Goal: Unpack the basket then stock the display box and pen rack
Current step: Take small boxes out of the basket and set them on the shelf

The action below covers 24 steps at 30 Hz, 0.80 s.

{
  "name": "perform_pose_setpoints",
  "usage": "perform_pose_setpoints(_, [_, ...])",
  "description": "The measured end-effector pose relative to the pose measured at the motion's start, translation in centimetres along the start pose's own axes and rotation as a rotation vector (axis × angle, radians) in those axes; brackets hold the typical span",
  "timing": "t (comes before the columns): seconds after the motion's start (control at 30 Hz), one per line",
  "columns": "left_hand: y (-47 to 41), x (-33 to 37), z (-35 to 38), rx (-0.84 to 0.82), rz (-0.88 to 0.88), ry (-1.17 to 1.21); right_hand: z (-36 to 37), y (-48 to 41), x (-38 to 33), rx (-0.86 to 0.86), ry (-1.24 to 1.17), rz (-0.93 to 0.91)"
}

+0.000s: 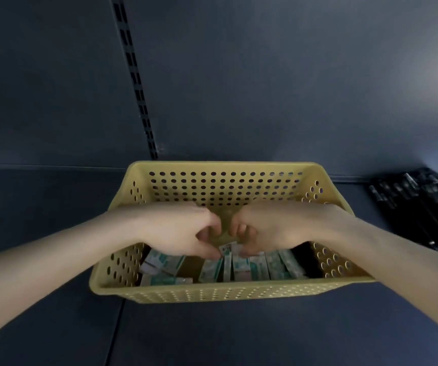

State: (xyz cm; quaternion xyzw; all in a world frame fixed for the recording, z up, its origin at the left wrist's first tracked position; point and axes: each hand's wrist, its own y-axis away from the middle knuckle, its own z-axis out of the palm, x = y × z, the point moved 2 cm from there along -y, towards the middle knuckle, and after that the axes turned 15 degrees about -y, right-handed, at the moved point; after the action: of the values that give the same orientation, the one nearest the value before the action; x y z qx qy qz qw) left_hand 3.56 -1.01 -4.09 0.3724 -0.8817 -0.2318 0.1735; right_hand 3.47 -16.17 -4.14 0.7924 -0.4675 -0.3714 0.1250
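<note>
Nearest me, the front wall of the yellow basket (223,293) sits on the dark shelf (40,207), and my forearms cross its side rims from either corner. On the left, my left hand (178,231) is down inside with a narrow grip: thumb and curled fingers pinch the top of one raised box (227,250), which stands a little above the others. Around it the green-and-white boxes (254,268) fill the near part of the basket, some lying flat at the left, the rest on edge in a tight row. My right hand (273,228) meets the left over the same box, fingers curled and thumb tip at its other side, so both grips close on it, though blur hides how firmly. I judge it best to lift straight up so the neighbours do not tip, and to clear the rim before swinging away. The shelf to the left and in front of the basket gives room to move. At the right a bunch of black pens (421,204) lies near the basket's corner but apart from it, so I would not sweep that way. Neither display box nor pen rack is in view.
</note>
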Motion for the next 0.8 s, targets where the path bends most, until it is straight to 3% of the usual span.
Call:
perform_pose_setpoints(0.13, [-1.1,0.6,0.7,-0.112,0.066,-0.044,0.2,-1.5,0.4,-0.098,0.083,0.027])
perform_pose_setpoints(0.27, [-2.1,0.8,1.3,-0.105,0.019,-0.014,0.5,-2.4,0.8,-0.170,0.076,0.007])
perform_pose_setpoints(0.47, [-2.9,0.8,2.1,-0.096,-0.102,0.018,1.0,-2.9,0.9,-0.175,0.060,-0.042])
perform_pose_setpoints(0.8, [-3.6,0.0,2.3,-0.146,-0.132,0.221,1.0,-3.1,1.0,-0.198,0.012,-0.008])
